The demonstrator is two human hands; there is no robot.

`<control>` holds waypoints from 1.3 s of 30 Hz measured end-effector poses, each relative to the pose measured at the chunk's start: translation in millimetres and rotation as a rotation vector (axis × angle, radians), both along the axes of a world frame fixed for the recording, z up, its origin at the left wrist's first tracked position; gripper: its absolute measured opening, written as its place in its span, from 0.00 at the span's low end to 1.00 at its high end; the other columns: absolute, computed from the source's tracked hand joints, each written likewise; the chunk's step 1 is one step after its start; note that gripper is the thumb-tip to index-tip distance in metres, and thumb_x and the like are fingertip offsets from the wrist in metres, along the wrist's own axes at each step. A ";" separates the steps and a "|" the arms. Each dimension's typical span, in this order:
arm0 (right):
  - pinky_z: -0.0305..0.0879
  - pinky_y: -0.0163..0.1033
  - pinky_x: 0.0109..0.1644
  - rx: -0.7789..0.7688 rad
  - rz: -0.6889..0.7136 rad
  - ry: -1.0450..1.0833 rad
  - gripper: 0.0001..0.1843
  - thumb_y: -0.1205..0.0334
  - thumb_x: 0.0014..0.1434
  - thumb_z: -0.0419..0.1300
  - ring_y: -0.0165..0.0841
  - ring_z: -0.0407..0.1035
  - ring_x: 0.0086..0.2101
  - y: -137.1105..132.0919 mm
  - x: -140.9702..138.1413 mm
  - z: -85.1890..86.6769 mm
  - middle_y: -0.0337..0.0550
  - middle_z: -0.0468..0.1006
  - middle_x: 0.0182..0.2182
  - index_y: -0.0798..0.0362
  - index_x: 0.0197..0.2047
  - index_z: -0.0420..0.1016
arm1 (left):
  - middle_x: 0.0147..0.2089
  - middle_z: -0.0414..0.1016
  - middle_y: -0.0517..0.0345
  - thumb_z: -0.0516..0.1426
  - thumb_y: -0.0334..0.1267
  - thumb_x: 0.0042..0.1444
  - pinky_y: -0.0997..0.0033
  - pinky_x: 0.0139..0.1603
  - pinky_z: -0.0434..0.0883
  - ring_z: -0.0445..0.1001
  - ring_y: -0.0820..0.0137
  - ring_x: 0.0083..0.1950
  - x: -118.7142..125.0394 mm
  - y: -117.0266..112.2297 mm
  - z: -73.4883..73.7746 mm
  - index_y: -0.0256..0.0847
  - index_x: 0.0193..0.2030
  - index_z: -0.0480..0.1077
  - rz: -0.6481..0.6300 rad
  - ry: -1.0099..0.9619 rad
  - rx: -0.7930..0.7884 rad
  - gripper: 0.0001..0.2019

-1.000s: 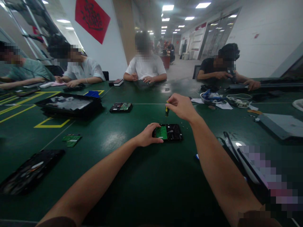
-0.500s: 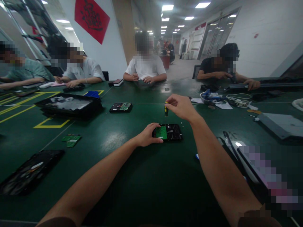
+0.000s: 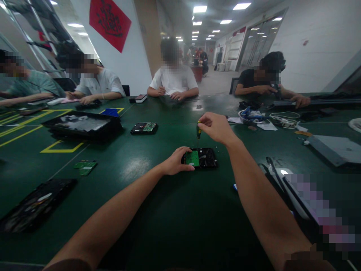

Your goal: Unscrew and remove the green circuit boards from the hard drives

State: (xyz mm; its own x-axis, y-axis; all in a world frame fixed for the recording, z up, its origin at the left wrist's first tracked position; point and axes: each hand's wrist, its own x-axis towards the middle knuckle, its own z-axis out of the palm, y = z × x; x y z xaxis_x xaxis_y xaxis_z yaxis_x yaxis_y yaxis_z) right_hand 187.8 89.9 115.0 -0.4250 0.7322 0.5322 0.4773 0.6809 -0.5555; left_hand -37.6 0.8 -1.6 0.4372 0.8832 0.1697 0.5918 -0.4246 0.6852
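Note:
A black hard drive (image 3: 208, 157) with a green circuit board (image 3: 192, 158) lies flat on the green table. My left hand (image 3: 178, 162) is closed around the drive's left end, thumb along the near edge and fingers over the far one. My right hand (image 3: 214, 127) pinches the top of a small screwdriver (image 3: 199, 131) with a dark and yellow handle. The screwdriver stands nearly upright above the drive, its thin shaft pointing down at the board's far edge. Whether the tip sits in a screw is too small to tell. Several tiny screws (image 3: 220, 151) lie just right of the drive.
Another hard drive (image 3: 144, 128) lies farther back, near a black tray (image 3: 81, 126). At the left are a loose circuit board (image 3: 85, 167) and a dark casing (image 3: 38, 205). A grey metal box (image 3: 335, 148) stands at the right. Several people sit across the table.
The screwdriver's handle has turned in my right fingers and leans slightly differently. My left hand and the hard drive have stayed in place.

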 end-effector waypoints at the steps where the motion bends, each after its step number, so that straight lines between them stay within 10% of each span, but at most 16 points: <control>1: 0.74 0.48 0.45 -0.001 -0.019 -0.001 0.05 0.60 0.58 0.66 0.39 0.76 0.37 0.2 0.2 0.0 0.45 0.82 0.38 0.50 0.38 0.76 | 0.71 0.61 0.42 0.69 0.57 0.50 0.47 0.72 0.60 0.60 0.51 0.72 0.3 -0.1 0.2 0.43 0.67 0.63 0.001 0.000 0.002 0.41; 39: 0.73 0.47 0.44 -0.003 -0.066 -0.008 0.06 0.59 0.58 0.66 0.39 0.76 0.38 -4.2 -1.4 2.7 0.45 0.82 0.38 0.49 0.36 0.74 | 0.72 0.59 0.43 0.68 0.58 0.50 0.45 0.73 0.59 0.58 0.49 0.73 -0.2 -0.3 1.7 0.45 0.68 0.62 0.003 0.009 -0.026 0.42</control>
